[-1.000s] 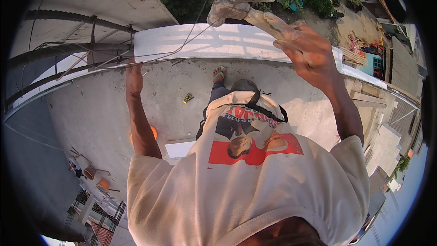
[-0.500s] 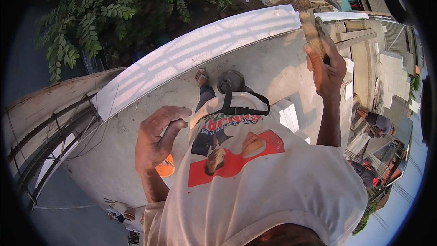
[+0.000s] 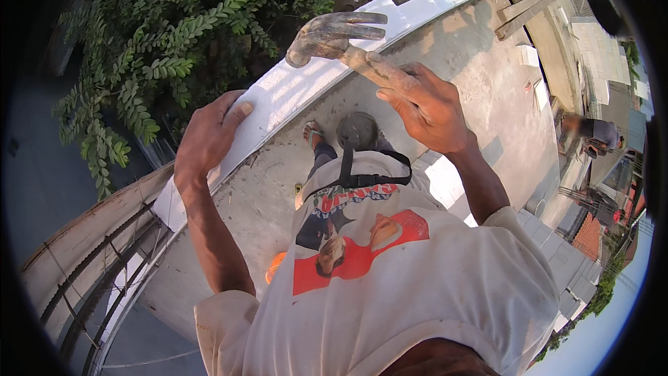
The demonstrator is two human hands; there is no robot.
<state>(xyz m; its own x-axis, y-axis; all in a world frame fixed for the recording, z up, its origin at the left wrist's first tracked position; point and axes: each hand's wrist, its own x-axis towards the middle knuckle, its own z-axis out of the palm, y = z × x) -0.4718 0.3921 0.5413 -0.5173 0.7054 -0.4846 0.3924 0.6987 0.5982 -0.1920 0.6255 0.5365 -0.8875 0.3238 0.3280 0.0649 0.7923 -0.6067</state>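
Note:
A row of white blocks [image 3: 306,90] runs along the edge of the concrete slab in front of me. My left hand [image 3: 211,132] rests on the left part of this row, its thumb lying along the top and its fingers curled over the far side, mostly hidden. In my right hand [image 3: 428,108] is a claw hammer [image 3: 323,38], gripped by its wooden handle. The worn metal head points to the left and hangs over the blocks, claw side toward the right. I cannot tell whether the head touches them.
Leafy branches [image 3: 160,49] press close beyond the row. A dark round bucket-like thing [image 3: 357,130] stands by my feet. Wooden planks [image 3: 525,15] lie at the right, with a crouching person [image 3: 591,136] farther off. Steel bars [image 3: 87,282] stick out at the left; something orange [image 3: 275,266] sits beside me.
My left hand has moved forward from the air onto the white blocks. My right hand has swung the hammer to the left and tilted it over the row. The view has shifted.

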